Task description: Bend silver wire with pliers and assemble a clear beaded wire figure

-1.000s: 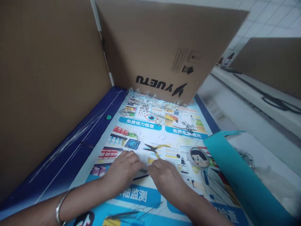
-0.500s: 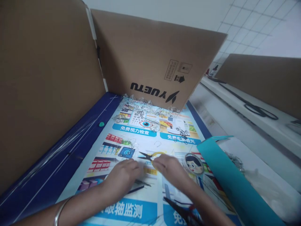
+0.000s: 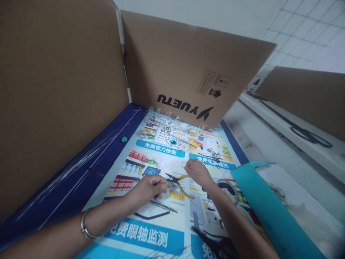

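Pinching a thin pale piece [image 3: 169,181] btwn thumb + fingers of our L hand [image 3: 151,187], we're holding it over the printed sheet [image 3: 172,230], by the tips of the yellow-handled pliers [image 3: 180,182]. R hand [image 3: 198,172] is hovering farther up the sheet w/ fingers curled in; we're seeing no clear view of its fingertips, so can't tell if it's gripping anything. A thin wire loop [image 3: 183,163] is showing right by those fingertips. Pliers are lying btwn the hands, jaws apart, tips pointing L. Thin dark tools [image 3: 163,205] are lying just below L hand; a blurry dark tool [image 3: 206,240] is sitting lower, near R forearm. Up top we're seeing a bunch of black loops [image 3: 215,155] plus clear bits [image 3: 172,117] running along the base of the YUETU cardboard panel [image 3: 194,64]. Round clear dish [image 3: 228,190] is sitting R of R forearm, partly hidden. Teal-sided box [image 3: 272,205] is standing on the R side, holding a wire tangle [image 3: 279,193] + clear plastic [image 3: 309,216]. Green cap [image 3: 124,139] is resting on the blue strip [image 3: 107,158], L side. We're wearing a metal bangle [image 3: 86,228] on L wrist.
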`<state>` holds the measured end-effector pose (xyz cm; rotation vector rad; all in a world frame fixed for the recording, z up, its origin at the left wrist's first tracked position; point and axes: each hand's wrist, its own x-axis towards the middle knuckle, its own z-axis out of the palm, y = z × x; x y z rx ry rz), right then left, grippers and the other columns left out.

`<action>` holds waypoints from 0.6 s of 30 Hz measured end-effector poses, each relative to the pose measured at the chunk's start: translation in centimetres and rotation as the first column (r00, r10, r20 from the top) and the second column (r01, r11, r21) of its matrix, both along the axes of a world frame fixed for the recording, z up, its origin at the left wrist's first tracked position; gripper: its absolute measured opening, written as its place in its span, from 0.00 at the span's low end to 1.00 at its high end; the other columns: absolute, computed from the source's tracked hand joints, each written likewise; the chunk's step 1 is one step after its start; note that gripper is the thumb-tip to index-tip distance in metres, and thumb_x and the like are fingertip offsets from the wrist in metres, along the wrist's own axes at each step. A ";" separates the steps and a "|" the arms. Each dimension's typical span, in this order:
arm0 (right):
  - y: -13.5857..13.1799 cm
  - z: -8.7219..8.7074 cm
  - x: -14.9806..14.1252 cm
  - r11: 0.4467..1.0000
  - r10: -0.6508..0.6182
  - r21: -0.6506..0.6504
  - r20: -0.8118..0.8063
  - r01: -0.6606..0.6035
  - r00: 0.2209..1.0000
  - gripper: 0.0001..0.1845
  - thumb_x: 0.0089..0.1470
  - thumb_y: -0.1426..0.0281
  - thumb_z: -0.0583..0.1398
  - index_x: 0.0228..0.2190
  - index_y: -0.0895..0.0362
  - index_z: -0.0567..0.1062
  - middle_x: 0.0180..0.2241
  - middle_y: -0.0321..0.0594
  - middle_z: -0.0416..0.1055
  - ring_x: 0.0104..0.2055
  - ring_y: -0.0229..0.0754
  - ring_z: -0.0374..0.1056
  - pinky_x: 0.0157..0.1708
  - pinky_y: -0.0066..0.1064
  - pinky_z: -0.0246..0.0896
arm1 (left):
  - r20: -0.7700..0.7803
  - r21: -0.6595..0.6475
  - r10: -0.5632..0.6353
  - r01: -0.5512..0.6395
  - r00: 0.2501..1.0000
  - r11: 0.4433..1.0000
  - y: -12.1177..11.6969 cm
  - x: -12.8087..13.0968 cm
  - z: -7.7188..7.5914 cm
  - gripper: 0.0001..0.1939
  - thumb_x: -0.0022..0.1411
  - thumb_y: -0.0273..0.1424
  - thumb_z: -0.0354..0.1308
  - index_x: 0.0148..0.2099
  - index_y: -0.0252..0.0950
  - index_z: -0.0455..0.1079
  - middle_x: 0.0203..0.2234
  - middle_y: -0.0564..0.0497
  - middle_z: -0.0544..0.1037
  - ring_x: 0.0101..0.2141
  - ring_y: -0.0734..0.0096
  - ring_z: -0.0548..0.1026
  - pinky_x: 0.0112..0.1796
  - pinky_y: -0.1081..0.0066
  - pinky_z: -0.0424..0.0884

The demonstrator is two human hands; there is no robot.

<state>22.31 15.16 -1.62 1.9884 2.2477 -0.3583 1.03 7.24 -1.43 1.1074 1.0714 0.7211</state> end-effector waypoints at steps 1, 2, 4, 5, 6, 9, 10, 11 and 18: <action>0.0 -0.1 -0.2 1.000 0.002 -0.004 0.008 -0.002 1.000 0.17 0.58 0.64 0.55 0.47 0.58 0.67 0.46 0.43 0.65 0.43 0.42 0.66 0.41 0.40 0.64 | 0.007 -0.006 0.001 -0.001 1.000 1.000 0.1 0.0 0.0 0.16 0.47 0.41 0.59 0.28 0.31 0.71 0.17 0.56 0.68 0.18 0.78 0.63 0.23 0.76 0.58; 0.0 -0.1 -0.4 1.000 0.004 -0.004 0.017 -0.004 1.000 0.17 0.57 0.64 0.55 0.47 0.58 0.66 0.47 0.43 0.65 0.44 0.42 0.65 0.41 0.41 0.64 | 0.011 -0.005 -0.002 0.002 1.000 1.000 0.1 -0.1 -0.1 0.16 0.47 0.42 0.59 0.28 0.31 0.70 0.18 0.55 0.69 0.18 0.78 0.63 0.23 0.76 0.57; 0.0 0.0 -0.7 1.000 0.009 0.011 0.033 -0.010 0.999 0.18 0.57 0.64 0.56 0.47 0.57 0.66 0.47 0.43 0.64 0.44 0.42 0.65 0.41 0.41 0.64 | 0.007 0.013 -0.016 0.016 1.000 1.000 0.2 -0.2 -0.4 0.16 0.47 0.42 0.59 0.29 0.32 0.71 0.18 0.55 0.69 0.19 0.78 0.63 0.23 0.76 0.57; 0.0 0.2 -0.8 1.000 0.018 0.024 0.039 -0.019 0.999 0.18 0.57 0.64 0.56 0.47 0.58 0.66 0.47 0.43 0.65 0.44 0.42 0.65 0.41 0.41 0.64 | -0.001 0.030 -0.024 0.024 1.000 0.999 0.3 -0.3 -0.5 0.16 0.48 0.41 0.58 0.29 0.32 0.71 0.18 0.56 0.68 0.19 0.78 0.63 0.23 0.76 0.58; -0.1 0.5 -0.8 0.999 0.032 0.040 0.043 -0.033 0.999 0.16 0.57 0.64 0.55 0.46 0.58 0.67 0.46 0.43 0.66 0.43 0.42 0.66 0.41 0.40 0.64 | -0.013 0.052 -0.031 0.032 0.999 0.998 0.3 -0.4 -0.6 0.15 0.49 0.40 0.57 0.30 0.32 0.71 0.17 0.56 0.67 0.19 0.77 0.64 0.23 0.76 0.58; -1.1 2.1 -0.8 0.987 0.104 0.122 0.040 -0.108 0.994 0.13 0.60 0.68 0.51 0.35 0.61 0.73 0.36 0.45 0.70 0.39 0.43 0.67 0.39 0.37 0.62 | -0.120 0.190 -0.039 0.061 0.992 0.980 0.5 -0.7 -0.4 0.10 0.54 0.34 0.52 0.31 0.33 0.70 0.19 0.56 0.68 0.21 0.75 0.66 0.25 0.75 0.61; -1.7 2.7 -0.9 0.977 0.135 0.159 0.032 -0.139 0.990 0.15 0.61 0.70 0.48 0.33 0.60 0.73 0.35 0.46 0.70 0.39 0.43 0.66 0.39 0.36 0.61 | -0.190 0.266 -0.032 0.083 0.981 0.960 0.6 -0.8 -0.3 0.09 0.55 0.32 0.51 0.30 0.34 0.70 0.20 0.55 0.69 0.22 0.74 0.67 0.26 0.75 0.62; -2.4 3.2 -1.0 0.965 0.175 0.196 0.018 -0.175 0.984 0.17 0.62 0.70 0.46 0.33 0.59 0.73 0.36 0.45 0.70 0.40 0.42 0.66 0.40 0.34 0.59 | -0.267 0.350 -0.018 0.114 0.963 0.930 0.6 -0.9 -0.1 0.09 0.56 0.29 0.50 0.29 0.34 0.70 0.21 0.54 0.70 0.24 0.73 0.68 0.28 0.75 0.62; -7.4 4.5 -3.0 0.745 0.570 0.446 -0.038 -0.496 0.821 0.10 0.59 0.71 0.52 0.32 0.56 0.74 0.32 0.40 0.69 0.36 0.41 0.60 0.37 0.31 0.52 | -0.603 0.606 0.131 0.345 0.787 0.716 -0.4 -1.0 0.6 0.12 0.60 0.22 0.47 0.36 0.35 0.72 0.27 0.50 0.73 0.31 0.69 0.71 0.31 0.73 0.63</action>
